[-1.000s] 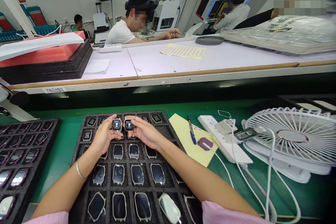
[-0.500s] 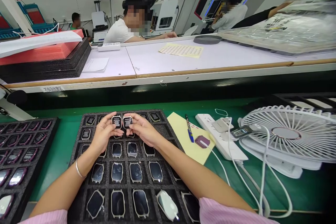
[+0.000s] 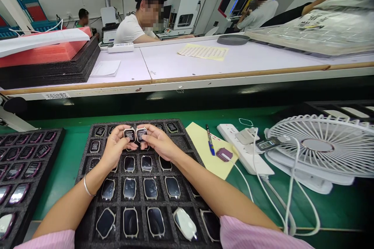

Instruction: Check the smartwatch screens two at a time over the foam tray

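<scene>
My left hand [image 3: 116,143] is closed on a smartwatch case [image 3: 129,135] with no strap, its dark screen lit with white text. A second smartwatch case [image 3: 142,135] is pinched in my right hand [image 3: 157,140], thumb over its lower screen. The two cases are side by side, nearly touching, above the far rows of a black foam tray [image 3: 140,201]. Further watch cases with silver frames lie in the tray's compartments, among them a dark-screened one [image 3: 130,222] in the nearest row. One case [image 3: 185,223] there shows its white back.
A second foam tray [image 3: 48,163] with purple-framed watches is at left. Right of my tray are yellow paper [image 3: 198,140], a pen [image 3: 210,140], a purple item on a cable [image 3: 224,154], a power strip [image 3: 248,155] and a white fan [image 3: 318,148]. Beyond the raised shelf [image 3: 163,68] sits a co-worker [image 3: 131,29].
My view has shifted slightly. Both hands still hold the two watch cases side by side, and my right thumb has moved a little over its screen.
</scene>
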`<state>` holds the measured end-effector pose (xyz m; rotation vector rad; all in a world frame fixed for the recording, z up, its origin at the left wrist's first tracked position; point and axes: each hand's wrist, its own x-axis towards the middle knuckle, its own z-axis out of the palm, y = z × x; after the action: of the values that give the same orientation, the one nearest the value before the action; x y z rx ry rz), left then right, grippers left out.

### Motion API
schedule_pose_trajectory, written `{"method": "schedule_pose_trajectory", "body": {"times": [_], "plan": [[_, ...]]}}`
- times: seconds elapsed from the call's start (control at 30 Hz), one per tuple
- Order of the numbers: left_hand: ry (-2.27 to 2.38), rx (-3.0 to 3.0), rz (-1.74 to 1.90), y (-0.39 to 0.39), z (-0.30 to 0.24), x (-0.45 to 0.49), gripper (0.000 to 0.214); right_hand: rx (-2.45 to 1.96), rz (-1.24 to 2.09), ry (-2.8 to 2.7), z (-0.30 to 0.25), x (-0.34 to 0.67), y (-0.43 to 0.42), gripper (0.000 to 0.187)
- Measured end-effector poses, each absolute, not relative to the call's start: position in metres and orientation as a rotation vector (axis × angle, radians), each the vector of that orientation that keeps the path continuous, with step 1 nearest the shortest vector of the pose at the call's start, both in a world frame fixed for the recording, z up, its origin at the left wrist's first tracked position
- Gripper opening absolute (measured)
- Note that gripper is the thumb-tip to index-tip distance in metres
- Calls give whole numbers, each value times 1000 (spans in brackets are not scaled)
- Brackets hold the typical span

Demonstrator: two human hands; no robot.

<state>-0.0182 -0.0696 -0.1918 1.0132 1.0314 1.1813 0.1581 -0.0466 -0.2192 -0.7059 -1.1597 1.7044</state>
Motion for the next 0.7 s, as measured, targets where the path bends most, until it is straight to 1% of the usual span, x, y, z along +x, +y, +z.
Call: {"method": "schedule_pose_trajectory", "body": {"times": [0.13, 0.33, 0.53, 0.7], "plan": [[1042, 1023, 1179, -70, -191, -18, 36, -704, 1693, -1176, -220, 158, -47, 32], [1055, 1042, 1176, -71, -190, -17, 36, -696, 1681, -1196, -221, 159, -47, 35], [1050, 1024, 1181, -70, -192, -17, 36, -690, 1681, -1216, -222, 159, -47, 34], [1010, 989, 1174, -70, -190, -19, 37, -672, 1687, -1224, -221, 160, -47, 38]]}}
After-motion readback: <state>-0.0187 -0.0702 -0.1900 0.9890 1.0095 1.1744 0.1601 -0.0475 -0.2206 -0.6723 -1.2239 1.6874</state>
